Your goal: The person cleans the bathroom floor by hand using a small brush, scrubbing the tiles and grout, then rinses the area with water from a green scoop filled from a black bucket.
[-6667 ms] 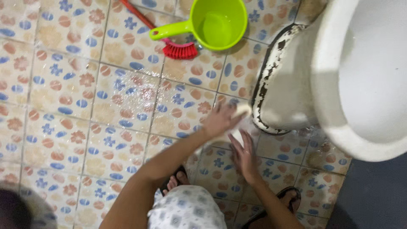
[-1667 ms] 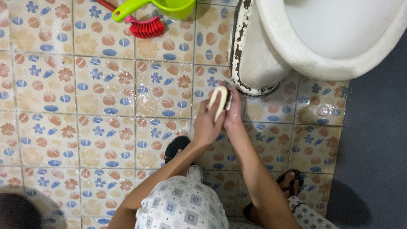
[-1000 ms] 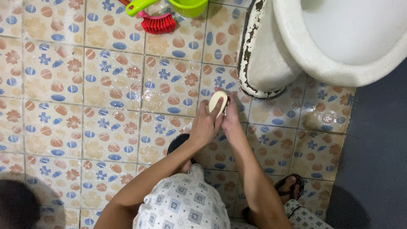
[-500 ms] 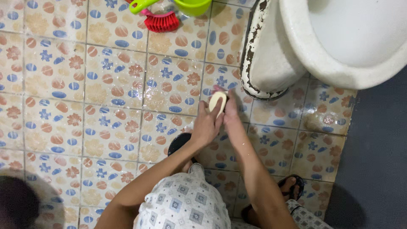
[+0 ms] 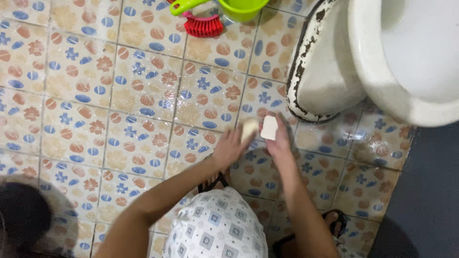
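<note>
I crouch over a wet patterned tile floor (image 5: 143, 100). My left hand (image 5: 228, 149) grips a pale yellowish scrubber (image 5: 248, 129), blurred by motion. Right beside it, my right hand (image 5: 281, 143) holds a small white bar of soap (image 5: 269, 127). Both hands hover just in front of the stained base of a white toilet (image 5: 318, 76), and the scrubber and soap are nearly touching.
The toilet bowl (image 5: 411, 57) fills the upper right. A green plastic dipper (image 5: 241, 7) and a red brush (image 5: 203, 26) lie at the top edge. Dark flooring (image 5: 430, 191) borders the tiles on the right. My sandalled feet (image 5: 334, 222) and patterned shorts (image 5: 215, 229) are below.
The hands were pressed together around one pale object; now they have parted slightly, with the soap showing in the right hand and the scrubber in the left. The view has shifted a little.
</note>
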